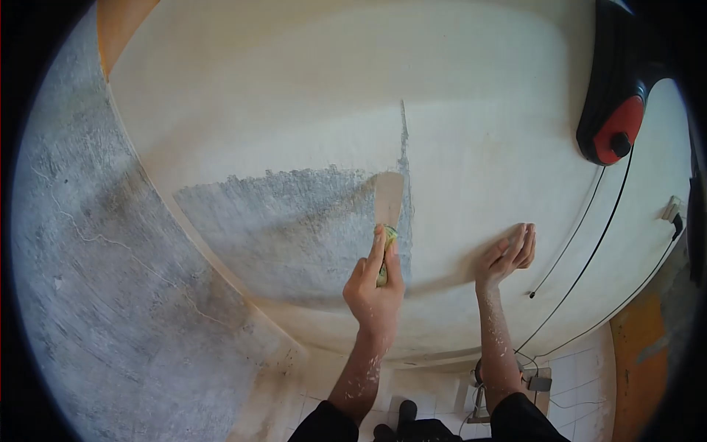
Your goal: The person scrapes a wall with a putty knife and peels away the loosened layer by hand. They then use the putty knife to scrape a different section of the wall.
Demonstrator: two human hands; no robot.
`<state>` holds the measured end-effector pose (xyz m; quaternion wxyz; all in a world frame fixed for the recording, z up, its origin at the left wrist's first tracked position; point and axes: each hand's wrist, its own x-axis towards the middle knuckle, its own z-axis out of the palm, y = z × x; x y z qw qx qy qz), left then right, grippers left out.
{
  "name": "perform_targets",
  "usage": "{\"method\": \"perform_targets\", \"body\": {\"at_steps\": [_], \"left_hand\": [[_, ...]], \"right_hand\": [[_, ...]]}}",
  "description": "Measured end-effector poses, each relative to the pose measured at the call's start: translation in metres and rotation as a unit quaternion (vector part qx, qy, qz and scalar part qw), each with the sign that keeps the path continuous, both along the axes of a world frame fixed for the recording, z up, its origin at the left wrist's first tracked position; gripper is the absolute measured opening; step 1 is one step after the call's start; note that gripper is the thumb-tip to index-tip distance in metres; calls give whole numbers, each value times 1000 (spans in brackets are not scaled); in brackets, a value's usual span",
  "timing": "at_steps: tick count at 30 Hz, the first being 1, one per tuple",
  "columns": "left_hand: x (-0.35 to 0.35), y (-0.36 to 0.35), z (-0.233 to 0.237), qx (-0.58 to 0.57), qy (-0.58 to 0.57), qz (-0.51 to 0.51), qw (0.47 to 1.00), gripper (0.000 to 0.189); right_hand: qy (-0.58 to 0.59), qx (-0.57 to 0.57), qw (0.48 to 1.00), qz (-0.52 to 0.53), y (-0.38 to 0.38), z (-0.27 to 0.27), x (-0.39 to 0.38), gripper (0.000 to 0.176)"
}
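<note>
My left hand (374, 280) is closed around the greenish handle of a putty knife (389, 197). The broad, pale blade points up and lies at or against the wall, by the right end of a bare grey patch (294, 217). Cream paint (258, 132) surrounds that patch, and a thin grey strip (403, 132) runs upward from its right corner. Further right, my right hand (508, 252) rests on the painted wall with nothing visible in it, its fingers loosely bent and the thumb apart. White flecks cover both forearms.
A black and red wall-mounted device (617, 136) with hanging cords is at upper right. A plug sits in a wall socket (672, 210). Below stands a small stool-like stand (541, 387) with cables on the tiled floor (578, 376). A grey wall (125, 258) meets the corner at left.
</note>
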<state>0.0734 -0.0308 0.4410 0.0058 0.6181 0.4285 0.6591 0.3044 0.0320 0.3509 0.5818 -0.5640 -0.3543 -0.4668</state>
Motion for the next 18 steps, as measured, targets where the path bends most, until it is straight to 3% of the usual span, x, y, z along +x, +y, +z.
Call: {"method": "perform_targets", "body": {"at_steps": [5,9,14,18], "left_hand": [[-8,-6,-22,-53,-16,-21,998,33],[-1,-3,7,-14,-37,-27,999,32],[5,-7,-16,-43,-62,-29,997,28],[16,-4,6,-36,-60,12,997,29]], "right_hand": [[7,8,1000,20,-1,2,-3,43],[9,18,999,33,0,-3,-1,42],[14,16,999,32,-2,-1,-2,44],[14,14,998,56,-2,-1,-1,44]]}}
